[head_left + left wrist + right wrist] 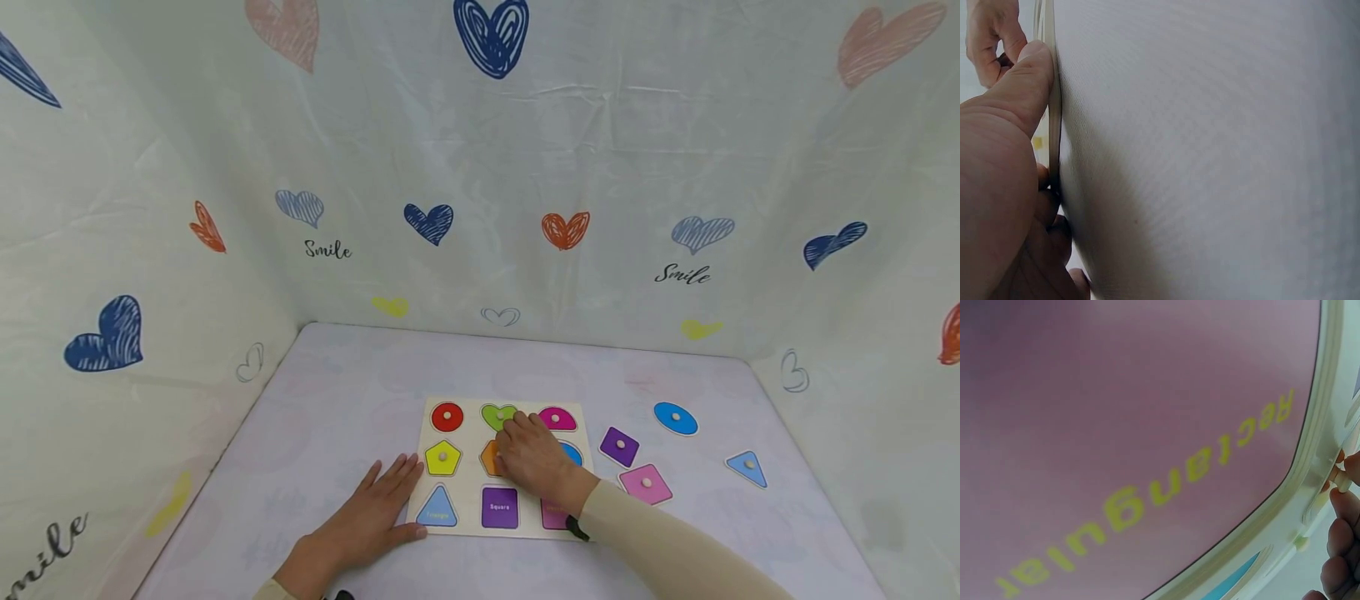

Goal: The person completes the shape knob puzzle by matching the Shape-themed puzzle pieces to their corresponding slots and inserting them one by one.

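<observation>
A pale wooden shape puzzle board (468,508) lies flat on the table. My right hand (534,457) reaches over it and pinches the small knob (1340,479) of an orange hexagon puzzle piece (489,458), which sits at its place in the middle row. Along the board's left edge rests my left hand (378,510), fingers extended, thumb by the near corner. A red circle (447,408), green heart (495,412), magenta semicircle (558,412) and yellow pentagon (442,467) show knobs on the board. Printed triangle (437,508), square (499,508) and rectangle (552,517) recesses form the near row.
Right of the board lie loose knobbed pieces: a purple square (615,454), a pink rectangle (651,492), a blue oval (675,425) and a blue triangle (750,477). My right forearm partly covers the board's blue oval recess (573,452). Heart-printed cloth (480,275) encloses the table's back and sides.
</observation>
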A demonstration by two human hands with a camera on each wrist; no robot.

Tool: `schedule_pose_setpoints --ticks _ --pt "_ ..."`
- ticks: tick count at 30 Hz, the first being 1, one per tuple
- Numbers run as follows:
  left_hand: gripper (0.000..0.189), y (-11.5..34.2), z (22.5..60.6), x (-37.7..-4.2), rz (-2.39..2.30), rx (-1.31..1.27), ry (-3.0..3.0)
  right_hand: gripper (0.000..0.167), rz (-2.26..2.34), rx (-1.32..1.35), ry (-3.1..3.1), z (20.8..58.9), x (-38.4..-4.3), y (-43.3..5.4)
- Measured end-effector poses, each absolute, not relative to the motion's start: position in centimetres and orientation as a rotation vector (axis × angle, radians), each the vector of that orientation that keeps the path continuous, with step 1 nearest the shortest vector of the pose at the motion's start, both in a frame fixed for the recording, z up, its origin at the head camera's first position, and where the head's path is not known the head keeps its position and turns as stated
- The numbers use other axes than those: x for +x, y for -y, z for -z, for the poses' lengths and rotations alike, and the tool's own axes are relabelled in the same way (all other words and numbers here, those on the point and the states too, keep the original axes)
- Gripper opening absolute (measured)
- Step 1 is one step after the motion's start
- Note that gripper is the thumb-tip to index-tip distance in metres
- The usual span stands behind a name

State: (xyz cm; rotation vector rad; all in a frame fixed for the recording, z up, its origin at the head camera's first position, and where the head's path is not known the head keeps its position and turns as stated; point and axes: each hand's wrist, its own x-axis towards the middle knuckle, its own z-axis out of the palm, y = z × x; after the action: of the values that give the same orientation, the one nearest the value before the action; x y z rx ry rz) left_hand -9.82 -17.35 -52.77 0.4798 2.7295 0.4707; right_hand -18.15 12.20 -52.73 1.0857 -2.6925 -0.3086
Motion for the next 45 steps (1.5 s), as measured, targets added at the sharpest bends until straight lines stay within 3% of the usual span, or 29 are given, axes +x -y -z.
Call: schedule_pose_setpoints --ticks 34,45 --pt "0.101 17.4 53.1 -9.9 -0.477 0.494 -2.738 0.034 0.285 1.087 2.716 52.6 -18.1 -12.2" --pt "0.101 17.3 53.4 -9.9 -0.47 0.492 -2.738 0.029 0.017 0.983 2.655 51.1 -18.9 -14.6"
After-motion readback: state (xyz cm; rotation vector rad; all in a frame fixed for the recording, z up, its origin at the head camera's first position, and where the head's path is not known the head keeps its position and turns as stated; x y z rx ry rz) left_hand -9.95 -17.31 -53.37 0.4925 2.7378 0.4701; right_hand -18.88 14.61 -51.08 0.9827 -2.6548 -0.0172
